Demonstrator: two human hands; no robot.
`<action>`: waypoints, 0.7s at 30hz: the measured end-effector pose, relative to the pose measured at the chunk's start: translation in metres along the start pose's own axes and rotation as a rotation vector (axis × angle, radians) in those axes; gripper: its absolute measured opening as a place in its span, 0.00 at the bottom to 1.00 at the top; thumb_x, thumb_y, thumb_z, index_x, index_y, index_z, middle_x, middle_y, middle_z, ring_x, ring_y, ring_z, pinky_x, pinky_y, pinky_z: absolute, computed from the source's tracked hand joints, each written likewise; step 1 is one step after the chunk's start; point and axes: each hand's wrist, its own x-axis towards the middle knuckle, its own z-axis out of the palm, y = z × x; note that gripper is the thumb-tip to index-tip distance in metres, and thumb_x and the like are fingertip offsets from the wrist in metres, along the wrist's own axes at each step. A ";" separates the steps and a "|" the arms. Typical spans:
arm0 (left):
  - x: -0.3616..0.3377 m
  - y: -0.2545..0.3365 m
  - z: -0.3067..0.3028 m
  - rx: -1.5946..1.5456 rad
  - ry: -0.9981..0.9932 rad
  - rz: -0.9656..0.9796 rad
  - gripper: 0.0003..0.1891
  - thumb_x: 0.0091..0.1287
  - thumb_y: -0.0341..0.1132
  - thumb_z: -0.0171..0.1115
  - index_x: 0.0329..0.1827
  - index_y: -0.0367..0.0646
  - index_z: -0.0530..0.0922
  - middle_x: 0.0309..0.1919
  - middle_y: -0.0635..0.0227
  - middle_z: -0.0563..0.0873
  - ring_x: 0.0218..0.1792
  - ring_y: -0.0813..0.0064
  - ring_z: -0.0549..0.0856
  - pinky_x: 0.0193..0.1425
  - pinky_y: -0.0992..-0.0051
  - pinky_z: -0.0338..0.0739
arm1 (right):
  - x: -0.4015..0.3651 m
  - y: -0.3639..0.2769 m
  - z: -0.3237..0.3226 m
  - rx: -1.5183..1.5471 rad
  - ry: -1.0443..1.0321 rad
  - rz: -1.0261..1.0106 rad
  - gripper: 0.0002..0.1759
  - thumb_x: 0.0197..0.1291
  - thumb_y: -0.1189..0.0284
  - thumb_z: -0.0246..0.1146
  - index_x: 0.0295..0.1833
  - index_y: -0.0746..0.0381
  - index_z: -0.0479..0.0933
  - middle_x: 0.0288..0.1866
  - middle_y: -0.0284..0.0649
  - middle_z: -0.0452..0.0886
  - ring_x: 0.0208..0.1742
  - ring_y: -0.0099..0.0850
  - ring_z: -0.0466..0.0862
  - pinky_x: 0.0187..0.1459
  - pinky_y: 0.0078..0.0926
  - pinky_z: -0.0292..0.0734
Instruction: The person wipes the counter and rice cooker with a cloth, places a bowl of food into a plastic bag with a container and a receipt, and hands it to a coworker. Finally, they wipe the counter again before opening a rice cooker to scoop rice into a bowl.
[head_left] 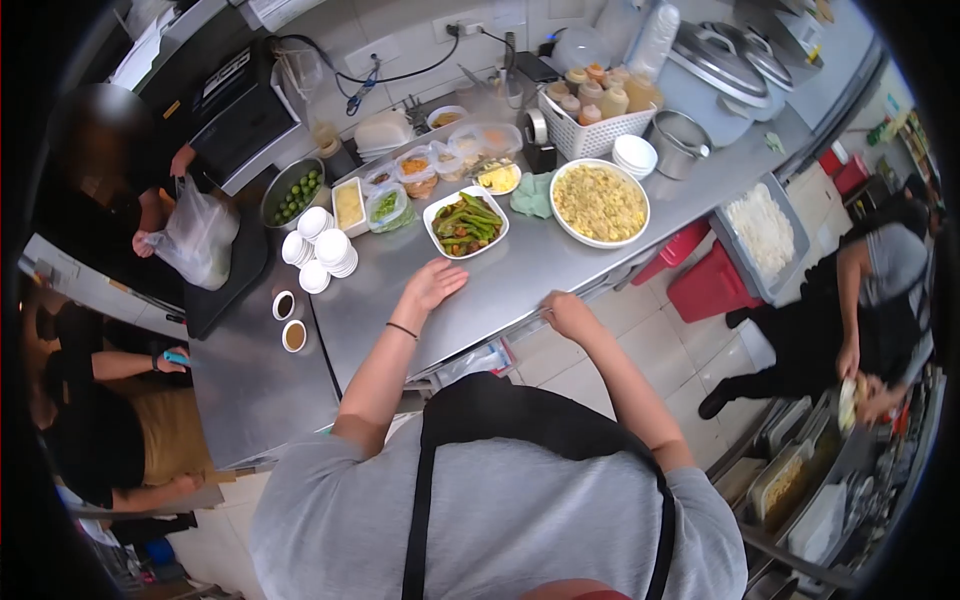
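Observation:
My left hand [437, 284] is over the steel counter [400, 335], palm partly up and fingers spread, holding nothing. Just beyond it stands a square white bowl [432, 216] of green peppers [468, 224]. My right hand [572, 317] is at the counter's front edge with its fingers curled; whatever they hold, if anything, is hidden. Past that hand, towards the back, sits a round white bowl [646, 225] heaped with yellow, rice-like food [600, 203]. A green cloth [532, 195] lies between the two bowls.
Small tubs [415, 166], stacked white cups [313, 277], two sauce cups [293, 336] and a bowl of green fruits [297, 192] stand left. A bottle basket [590, 135] is behind. One person holds a plastic bag [200, 240]; others stand lower left and right.

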 end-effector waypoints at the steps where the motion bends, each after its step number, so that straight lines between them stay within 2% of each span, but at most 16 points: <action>1: 0.008 -0.002 0.005 -0.049 -0.007 0.008 0.24 0.63 0.26 0.50 0.61 0.39 0.52 0.55 0.40 0.66 0.54 0.47 0.72 0.57 0.57 0.71 | 0.023 0.002 -0.004 -0.063 -0.026 -0.090 0.09 0.46 0.74 0.59 0.34 0.66 0.77 0.36 0.50 0.77 0.39 0.47 0.77 0.41 0.38 0.73; 2: 0.017 0.000 0.009 -0.095 -0.014 0.021 0.27 0.63 0.25 0.50 0.63 0.39 0.49 0.55 0.41 0.65 0.52 0.48 0.74 0.56 0.57 0.72 | 0.045 0.004 -0.012 -0.067 -0.032 -0.112 0.09 0.46 0.74 0.59 0.34 0.66 0.77 0.36 0.50 0.77 0.39 0.47 0.77 0.41 0.38 0.73; 3: 0.026 0.002 0.009 -0.085 -0.061 0.023 0.23 0.62 0.23 0.47 0.60 0.38 0.54 0.54 0.44 0.68 0.52 0.51 0.75 0.56 0.57 0.73 | 0.065 0.004 -0.020 -0.105 0.023 -0.092 0.08 0.46 0.77 0.58 0.33 0.67 0.76 0.35 0.51 0.77 0.38 0.47 0.77 0.41 0.39 0.73; 4: 0.033 0.001 0.009 -0.102 -0.043 0.032 0.23 0.62 0.23 0.47 0.60 0.38 0.54 0.54 0.44 0.68 0.52 0.51 0.75 0.56 0.57 0.73 | 0.084 0.004 -0.025 -0.139 0.072 -0.072 0.08 0.45 0.79 0.56 0.33 0.68 0.76 0.34 0.52 0.77 0.38 0.48 0.77 0.41 0.39 0.73; 6: 0.040 -0.002 0.015 -0.084 -0.002 0.169 0.18 0.58 0.18 0.45 0.52 0.34 0.59 0.53 0.44 0.68 0.54 0.50 0.73 0.57 0.56 0.73 | 0.127 0.013 -0.033 -0.202 0.210 -0.051 0.08 0.44 0.81 0.53 0.32 0.68 0.74 0.36 0.53 0.76 0.40 0.44 0.78 0.40 0.35 0.75; 8: 0.032 0.001 0.017 -0.083 0.052 0.192 0.18 0.56 0.17 0.43 0.51 0.33 0.59 0.52 0.47 0.70 0.52 0.52 0.75 0.56 0.57 0.74 | 0.166 0.028 -0.033 -0.167 0.423 -0.147 0.09 0.46 0.79 0.52 0.36 0.69 0.72 0.37 0.52 0.76 0.41 0.45 0.78 0.44 0.36 0.74; 9: 0.029 0.002 0.014 -0.058 0.069 0.181 0.19 0.56 0.17 0.43 0.52 0.33 0.59 0.52 0.47 0.70 0.51 0.52 0.75 0.56 0.57 0.74 | 0.177 0.035 -0.023 -0.156 0.409 -0.169 0.09 0.46 0.79 0.52 0.36 0.69 0.72 0.37 0.52 0.76 0.41 0.45 0.78 0.44 0.36 0.74; 11: 0.025 0.000 0.002 -0.045 0.068 0.187 0.20 0.56 0.18 0.42 0.54 0.33 0.60 0.52 0.48 0.71 0.51 0.55 0.77 0.55 0.59 0.75 | 0.202 0.047 -0.005 -0.303 0.438 -0.026 0.14 0.48 0.78 0.52 0.42 0.69 0.73 0.39 0.52 0.76 0.45 0.45 0.75 0.48 0.34 0.72; 14: -0.004 -0.004 -0.030 -0.007 0.105 0.183 0.21 0.57 0.19 0.42 0.56 0.33 0.61 0.51 0.49 0.74 0.51 0.57 0.77 0.55 0.61 0.75 | 0.175 0.030 0.013 -0.425 0.366 -0.049 0.13 0.50 0.75 0.53 0.42 0.69 0.73 0.40 0.51 0.75 0.46 0.44 0.75 0.49 0.34 0.71; 16: -0.029 -0.011 -0.051 -0.056 0.163 0.225 0.20 0.58 0.20 0.43 0.56 0.31 0.62 0.49 0.50 0.75 0.50 0.58 0.78 0.54 0.64 0.76 | 0.139 -0.002 -0.012 -0.230 -0.066 -0.076 0.12 0.51 0.73 0.52 0.41 0.67 0.73 0.46 0.49 0.75 0.46 0.40 0.75 0.51 0.39 0.68; 18: -0.062 -0.018 -0.061 -0.084 0.227 0.216 0.20 0.58 0.20 0.44 0.56 0.29 0.62 0.49 0.50 0.75 0.49 0.59 0.78 0.53 0.65 0.77 | 0.108 -0.018 -0.032 -0.181 -0.298 -0.232 0.13 0.51 0.68 0.54 0.41 0.63 0.74 0.52 0.51 0.70 0.52 0.43 0.71 0.57 0.52 0.59; 19: -0.079 -0.023 -0.057 -0.111 0.256 0.230 0.20 0.58 0.20 0.44 0.56 0.29 0.62 0.49 0.50 0.75 0.49 0.59 0.78 0.53 0.65 0.77 | 0.102 -0.015 -0.027 -0.183 -0.320 -0.268 0.13 0.51 0.68 0.54 0.41 0.63 0.74 0.52 0.51 0.70 0.52 0.43 0.71 0.57 0.52 0.59; 21: -0.109 -0.029 -0.047 -0.136 0.394 0.336 0.20 0.58 0.20 0.43 0.55 0.27 0.64 0.46 0.51 0.77 0.47 0.58 0.80 0.48 0.68 0.81 | 0.107 -0.007 -0.010 -0.129 0.011 -0.362 0.23 0.52 0.59 0.57 0.51 0.60 0.70 0.59 0.54 0.64 0.61 0.52 0.62 0.60 0.61 0.48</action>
